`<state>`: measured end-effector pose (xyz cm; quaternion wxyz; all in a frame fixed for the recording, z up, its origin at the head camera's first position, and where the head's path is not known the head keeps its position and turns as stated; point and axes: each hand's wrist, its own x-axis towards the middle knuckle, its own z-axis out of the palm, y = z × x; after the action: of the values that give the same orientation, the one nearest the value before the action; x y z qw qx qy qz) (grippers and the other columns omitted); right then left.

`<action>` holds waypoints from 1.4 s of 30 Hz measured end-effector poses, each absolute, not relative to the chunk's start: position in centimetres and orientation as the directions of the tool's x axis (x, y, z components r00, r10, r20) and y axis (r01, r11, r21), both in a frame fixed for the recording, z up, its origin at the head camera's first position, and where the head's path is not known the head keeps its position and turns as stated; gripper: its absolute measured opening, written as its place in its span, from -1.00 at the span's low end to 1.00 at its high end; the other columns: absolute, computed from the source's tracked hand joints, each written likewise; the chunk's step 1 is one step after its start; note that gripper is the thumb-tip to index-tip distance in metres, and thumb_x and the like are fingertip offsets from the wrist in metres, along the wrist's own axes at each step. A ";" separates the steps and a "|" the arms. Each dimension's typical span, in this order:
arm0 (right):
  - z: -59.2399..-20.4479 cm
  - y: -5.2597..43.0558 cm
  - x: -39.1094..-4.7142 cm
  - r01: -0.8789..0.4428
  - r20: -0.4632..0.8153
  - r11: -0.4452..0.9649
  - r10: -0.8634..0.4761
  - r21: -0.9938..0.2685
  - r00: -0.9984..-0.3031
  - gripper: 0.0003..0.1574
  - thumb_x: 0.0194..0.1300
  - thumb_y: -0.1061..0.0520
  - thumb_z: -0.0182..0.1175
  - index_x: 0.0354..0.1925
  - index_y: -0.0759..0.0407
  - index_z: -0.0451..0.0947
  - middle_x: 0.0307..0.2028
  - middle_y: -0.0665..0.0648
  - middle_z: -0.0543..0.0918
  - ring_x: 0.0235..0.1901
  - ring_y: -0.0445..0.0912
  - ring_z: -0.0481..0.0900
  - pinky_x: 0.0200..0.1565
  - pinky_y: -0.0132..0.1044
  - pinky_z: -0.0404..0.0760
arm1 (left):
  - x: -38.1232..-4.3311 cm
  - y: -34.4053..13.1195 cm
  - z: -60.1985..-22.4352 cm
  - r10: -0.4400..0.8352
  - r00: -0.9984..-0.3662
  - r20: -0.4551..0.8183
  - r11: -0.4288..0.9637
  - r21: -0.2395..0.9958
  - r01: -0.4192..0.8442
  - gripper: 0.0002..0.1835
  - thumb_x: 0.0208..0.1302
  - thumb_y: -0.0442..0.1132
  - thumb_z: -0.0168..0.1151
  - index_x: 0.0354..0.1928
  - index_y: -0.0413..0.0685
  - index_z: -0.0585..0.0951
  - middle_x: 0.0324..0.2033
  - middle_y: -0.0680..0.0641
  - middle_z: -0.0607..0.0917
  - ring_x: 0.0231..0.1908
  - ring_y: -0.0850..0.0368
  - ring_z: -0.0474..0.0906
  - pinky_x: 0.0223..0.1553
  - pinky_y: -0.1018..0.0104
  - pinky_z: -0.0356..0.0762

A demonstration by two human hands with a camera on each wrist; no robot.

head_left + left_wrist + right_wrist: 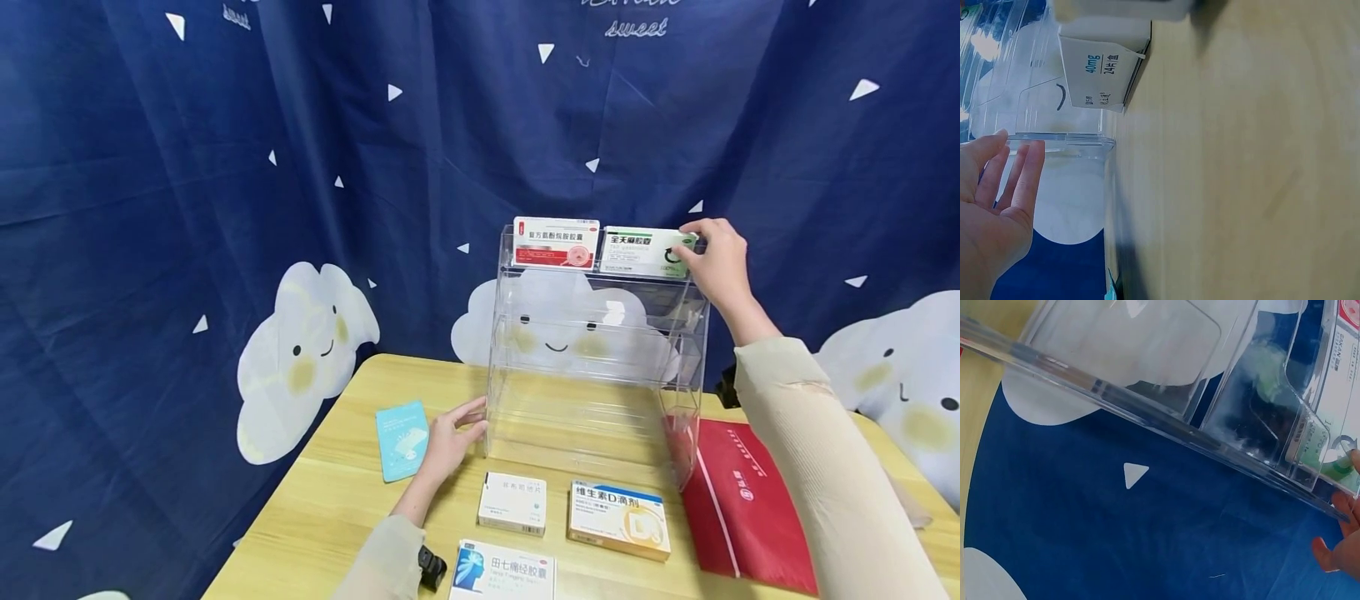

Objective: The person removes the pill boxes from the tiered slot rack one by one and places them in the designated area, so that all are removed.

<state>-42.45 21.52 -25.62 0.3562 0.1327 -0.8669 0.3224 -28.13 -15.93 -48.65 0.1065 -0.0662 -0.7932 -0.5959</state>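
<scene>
A clear tiered display rack (592, 408) stands on the table. Low on its left side, my left hand (446, 446) touches the edge with fingertips and thumb; in the left wrist view the fingers (1027, 178) look fairly straight. High on the right, my right hand (720, 260) pinches the right end of a white-and-green medicine box (637, 252) on the top tier, thumb on its front and index finger over its upper edge. The right wrist view shows only part of this hand (1344, 540). Beside that box leans a red-and-white medicine box (555, 243).
Before the rack lie a small white medicine box (513, 502), a vitamin D box (618, 518) and a blue-and-white box (504, 573). A light-blue packet (402, 440) is on the left, a red bag (750, 500) on the right. A dark blue curtain (420, 167) hangs behind.
</scene>
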 end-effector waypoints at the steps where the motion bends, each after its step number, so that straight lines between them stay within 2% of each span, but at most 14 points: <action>1: -25.6 21.5 -42.5 -0.466 0.708 0.754 -0.002 -0.462 -0.707 -0.66 0.21 0.33 0.28 -0.05 0.47 0.53 -0.04 0.51 0.53 0.04 0.32 0.44 0.25 0.24 0.29 | -28.1 -15.9 -48.7 -0.022 -0.969 0.247 0.283 0.931 0.231 -0.54 0.28 -0.36 0.27 0.23 -0.05 0.56 0.05 -0.27 0.69 0.01 -0.17 0.69 -0.13 0.43 0.75; 4: -25.6 21.4 -42.4 -0.481 0.727 0.751 -0.002 -0.452 -0.687 -0.68 0.18 0.36 0.29 -0.08 0.48 0.54 -0.09 0.50 0.52 -0.04 0.29 0.44 0.16 0.20 0.33 | -28.1 -15.9 -48.7 -0.024 -0.971 0.240 0.285 0.932 0.223 -0.54 0.28 -0.33 0.28 0.23 -0.01 0.56 0.07 -0.24 0.69 0.04 -0.15 0.67 -0.11 0.43 0.75; 9: -25.4 21.3 -42.5 -0.527 0.777 0.736 -0.002 -0.425 -0.629 -0.70 0.13 0.41 0.32 -0.12 0.49 0.57 -0.14 0.49 0.54 -0.09 0.27 0.46 0.12 0.17 0.36 | -28.1 -15.9 -48.7 -0.027 -0.969 0.245 0.290 0.930 0.227 -0.54 0.27 -0.33 0.29 0.23 0.01 0.57 0.06 -0.24 0.69 0.02 -0.14 0.68 -0.12 0.43 0.75; 11: -25.3 21.3 -42.6 -0.544 0.793 0.730 -0.004 -0.414 -0.609 -0.70 0.12 0.42 0.32 -0.13 0.49 0.57 -0.14 0.48 0.54 -0.09 0.26 0.47 0.10 0.09 0.39 | -28.2 -16.0 -48.8 -0.027 -0.967 0.252 0.294 0.927 0.233 -0.54 0.27 -0.34 0.28 0.23 0.00 0.57 0.05 -0.25 0.70 0.01 -0.15 0.69 -0.12 0.42 0.75; 14: -25.0 21.1 -42.5 -0.553 0.808 0.728 0.004 -0.406 -0.589 -0.71 0.12 0.43 0.32 -0.13 0.46 0.59 -0.12 0.45 0.54 -0.11 0.20 0.50 0.02 -0.31 0.45 | -28.2 -16.0 -48.8 -0.024 -0.967 0.255 0.295 0.926 0.237 -0.54 0.27 -0.34 0.28 0.23 -0.01 0.57 0.05 -0.25 0.70 0.00 -0.15 0.69 -0.12 0.42 0.75; 16: -24.8 21.0 -42.5 -0.559 0.815 0.724 0.010 -0.405 -0.579 -0.71 0.12 0.45 0.31 -0.13 0.44 0.60 -0.11 0.42 0.54 -0.12 0.15 0.51 -0.09 -0.59 0.36 | -28.2 -16.0 -48.8 -0.024 -0.967 0.254 0.295 0.926 0.236 -0.54 0.27 -0.33 0.29 0.23 -0.01 0.57 0.05 -0.25 0.70 0.01 -0.15 0.69 -0.12 0.43 0.75; 18: -24.6 20.9 -42.4 -0.567 0.824 0.719 0.013 -0.402 -0.567 -0.72 0.11 0.46 0.30 -0.14 0.43 0.60 -0.09 0.41 0.54 -0.13 0.10 0.50 -0.18 -0.77 0.25 | -28.2 -16.0 -48.8 -0.026 -0.968 0.251 0.292 0.928 0.232 -0.54 0.27 -0.33 0.29 0.22 -0.02 0.57 0.04 -0.25 0.70 0.02 -0.15 0.69 -0.13 0.43 0.75; 20: -24.4 20.8 -42.3 -0.583 0.834 0.711 0.008 -0.392 -0.552 -0.73 0.09 0.48 0.28 -0.16 0.44 0.60 -0.09 0.41 0.54 -0.12 0.09 0.49 -0.20 -0.83 0.22 | -28.2 -16.0 -48.8 -0.028 -0.968 0.248 0.290 0.929 0.230 -0.55 0.27 -0.33 0.29 0.22 -0.02 0.57 0.04 -0.25 0.71 0.02 -0.15 0.68 -0.15 0.44 0.75; 31: -23.1 20.8 -41.4 -0.619 0.865 0.701 -0.005 -0.355 -0.502 -0.77 0.08 0.50 0.28 -0.21 0.44 0.60 -0.11 0.30 0.54 -0.06 0.06 0.51 -0.10 -0.89 0.32 | -28.3 -16.0 -48.8 -0.022 -0.968 0.248 0.268 0.935 0.234 -0.55 0.27 -0.37 0.27 0.22 -0.04 0.57 0.05 -0.30 0.69 0.04 -0.20 0.66 -0.18 0.46 0.75; 34: -22.8 20.9 -41.1 -0.627 0.871 0.698 -0.010 -0.346 -0.491 -0.77 0.09 0.50 0.29 -0.22 0.44 0.60 -0.10 0.32 0.54 -0.07 -0.02 0.50 -0.08 -0.87 0.34 | -28.4 -16.0 -48.9 -0.025 -0.968 0.251 0.274 0.933 0.235 -0.54 0.27 -0.37 0.28 0.22 -0.01 0.57 0.05 -0.27 0.69 0.03 -0.18 0.68 -0.18 0.46 0.75; 37: -22.6 21.1 -40.9 -0.630 0.875 0.698 -0.008 -0.341 -0.483 -0.78 0.10 0.49 0.29 -0.22 0.44 0.61 -0.09 0.31 0.55 -0.09 -0.19 0.46 -0.07 -0.87 0.36 | -28.4 -16.0 -48.9 -0.026 -0.967 0.252 0.279 0.931 0.235 -0.54 0.27 -0.35 0.29 0.22 0.01 0.57 0.07 -0.25 0.69 0.04 -0.15 0.68 -0.16 0.44 0.75; 42: -22.5 21.4 -40.5 -0.641 0.886 0.686 0.011 -0.345 -0.464 -0.80 0.11 0.45 0.31 -0.23 0.42 0.62 -0.14 0.11 0.55 -0.11 -0.41 0.39 -0.06 -0.87 0.41 | -28.4 -16.0 -48.9 -0.023 -0.968 0.249 0.275 0.933 0.233 -0.54 0.27 -0.33 0.29 0.23 0.00 0.57 0.09 -0.23 0.68 0.05 -0.15 0.67 -0.13 0.43 0.75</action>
<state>-40.51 21.38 -22.53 0.4771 0.2007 -0.7844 0.3419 -28.35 -16.01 -48.93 0.1070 -0.0663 -0.7914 -0.5982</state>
